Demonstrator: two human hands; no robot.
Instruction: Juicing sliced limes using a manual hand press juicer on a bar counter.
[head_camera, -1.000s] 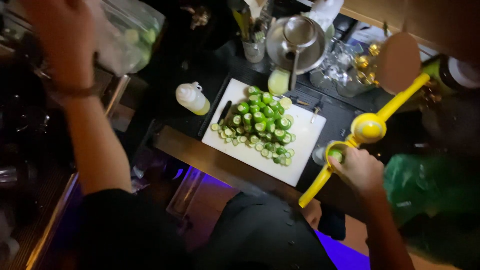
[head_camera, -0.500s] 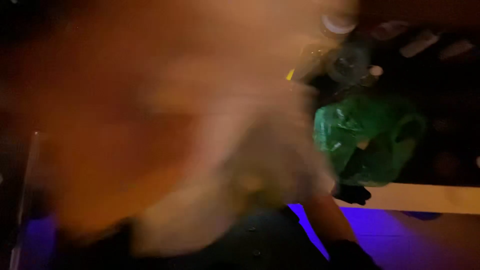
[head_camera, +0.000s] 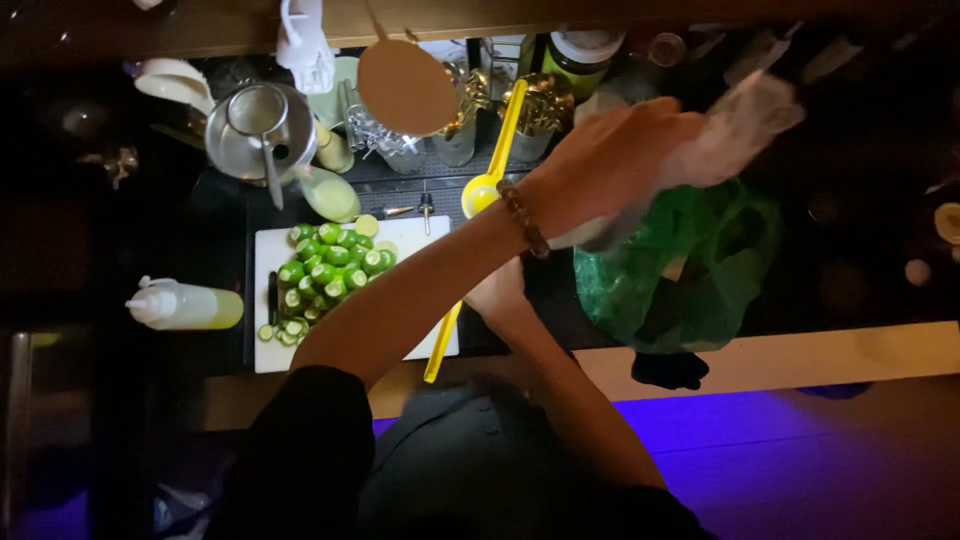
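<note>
The left hand (head_camera: 620, 165) clenches a crumpled clear plastic wrapper (head_camera: 740, 125) over the green plastic bag (head_camera: 690, 265); the right hand (head_camera: 497, 292) grips the yellow hinged citrus squeezer (head_camera: 480, 195). Many halved green limes (head_camera: 325, 265) remain unsqueezed on the white cutting board (head_camera: 415, 330).

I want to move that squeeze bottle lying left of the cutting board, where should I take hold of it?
Grip the squeeze bottle around its wide yellow body, coming from above. It lies on its side, nozzle pointing left; the body is the broadest part, and nothing lies around it.
</note>
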